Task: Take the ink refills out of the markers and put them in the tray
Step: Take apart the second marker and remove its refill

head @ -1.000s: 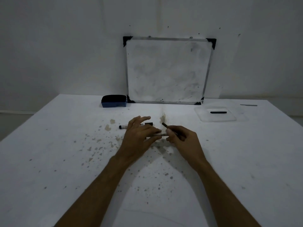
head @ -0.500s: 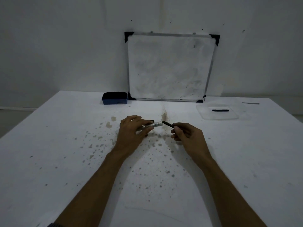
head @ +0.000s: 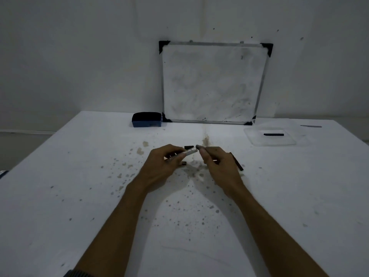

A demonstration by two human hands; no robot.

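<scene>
My left hand point(head: 165, 164) grips a white marker barrel point(head: 190, 151) just above the table, its open end pointing right. My right hand point(head: 217, 163) is closed beside it, fingertips almost touching that end. A thin black ink refill point(head: 237, 162) sticks out from behind the right hand, slanting down to the right. Whether it rests on the table I cannot tell. A clear plastic tray point(head: 259, 141) sits at the far right with one black refill point(head: 273, 134) lying in it. A black marker piece point(head: 189, 146) shows behind my left fingers, and a small black cap point(head: 184, 163) lies under them.
A blue eraser point(head: 146, 119) sits at the back of the white, ink-speckled table point(head: 79, 196). A smudged whiteboard point(head: 211, 82) leans on the wall behind it. A thin dark object point(head: 311, 126) lies at the far right edge.
The refill came fully out of the barrel and swung round in my right hand, now pointing down-right. My right fingertips moved back to the barrel's open end.
</scene>
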